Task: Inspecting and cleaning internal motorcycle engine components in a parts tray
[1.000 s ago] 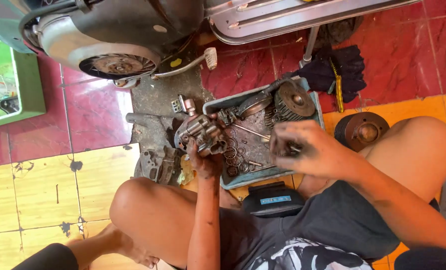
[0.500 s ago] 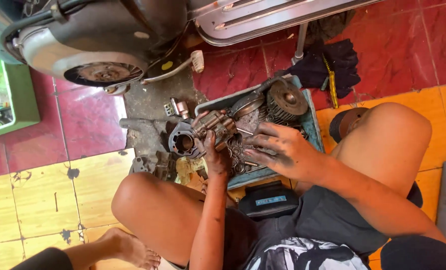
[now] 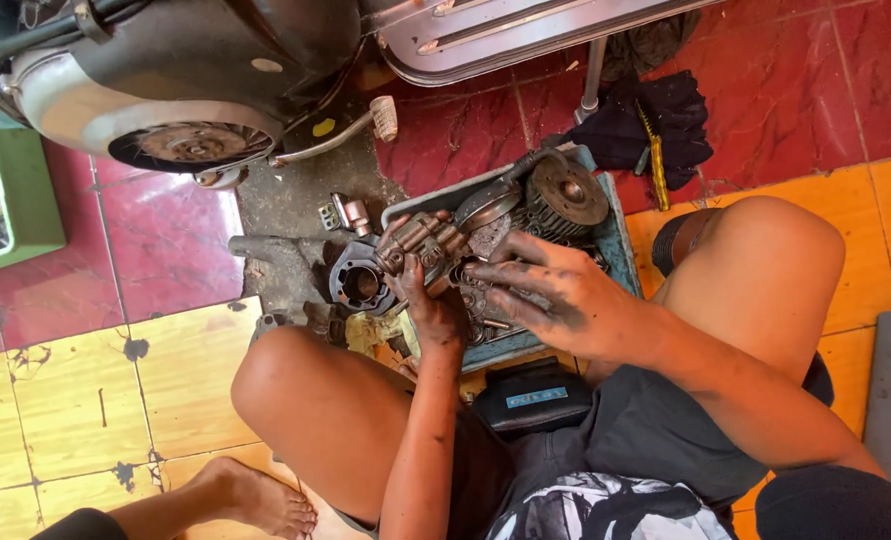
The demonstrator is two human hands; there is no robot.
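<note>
Carburettor (image 3: 421, 243) sits in left grip (image 3: 428, 300), right grip (image 3: 556, 295) just beside.

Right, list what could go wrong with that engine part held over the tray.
1. The left hand alone seems to grip the greasy metal engine part; it could slip onto the cylinder ring below.
2. The right hand works over a tray crowded with small parts, so pieces could get knocked out or lost.
</note>
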